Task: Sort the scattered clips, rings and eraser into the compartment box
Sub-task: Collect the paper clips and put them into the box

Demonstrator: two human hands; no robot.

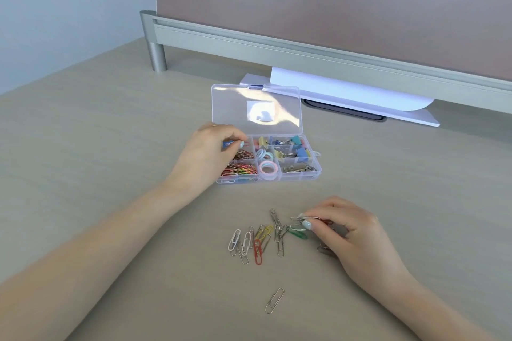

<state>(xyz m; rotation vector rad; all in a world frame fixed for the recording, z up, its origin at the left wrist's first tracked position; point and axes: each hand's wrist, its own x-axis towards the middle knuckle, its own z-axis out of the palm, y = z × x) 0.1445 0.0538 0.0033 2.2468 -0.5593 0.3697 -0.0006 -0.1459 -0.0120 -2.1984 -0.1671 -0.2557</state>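
Your left hand (209, 151) reaches over the left end of the box (315, 171), thumb and forefinger pinching a small blue item (227, 144) above the upper-left compartment; whether it is the eraser you cannot tell. The box stands on the counter (110, 147) with its clear lid (256, 109) raised behind it. Its left compartments hold paper clips (239, 169), the middle ones hold pastel rings (267, 167), and the right ones hold binder clips (293, 151). Your right hand (343, 232) rests on the counter near you, fingers curled, pinching a silver clip (299, 219) between thumb and forefinger at the right edge of a loose pile (257, 239). The pile lies on the counter between you and the box, silver clips mixed with a red clip (258, 252), a yellow clip (266, 230) and a green clip (297, 234). A lone clip (274, 300) lies nearer you, well apart from the pile. White sheets (352, 91) lie behind the box under a metal rail (277, 47).
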